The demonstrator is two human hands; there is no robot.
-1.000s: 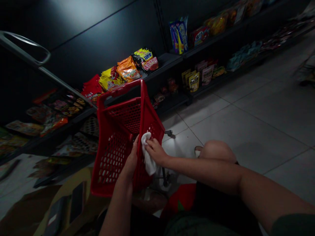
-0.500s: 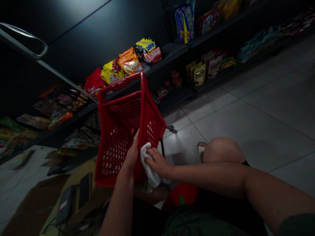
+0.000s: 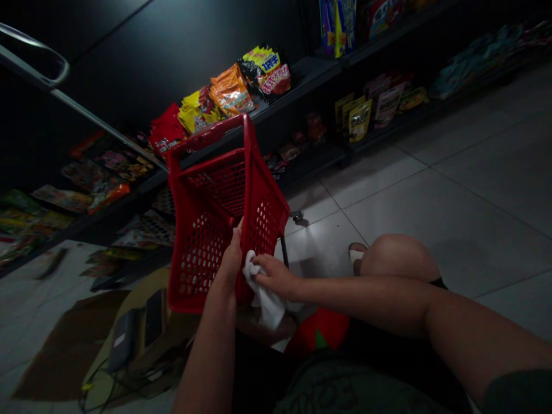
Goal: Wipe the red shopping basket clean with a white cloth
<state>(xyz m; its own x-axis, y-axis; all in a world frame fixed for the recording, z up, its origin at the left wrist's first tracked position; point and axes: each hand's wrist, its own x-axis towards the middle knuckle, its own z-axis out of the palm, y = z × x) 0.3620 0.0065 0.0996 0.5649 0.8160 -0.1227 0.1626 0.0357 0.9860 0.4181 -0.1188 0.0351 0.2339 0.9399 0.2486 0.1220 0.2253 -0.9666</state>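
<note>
A red mesh basket (image 3: 199, 270) stood tilted on end at 9 o'clock from the left hand (image 3: 230, 259); that hand braced its wall, fingers pressed together, holding it steady; a white cloth (image 3: 265, 302) hung bunched at 3 o'clock from the left hand; the right hand (image 3: 276, 276) pinched it against the basket, fingers curled, working close beside the bracing hand.
</note>
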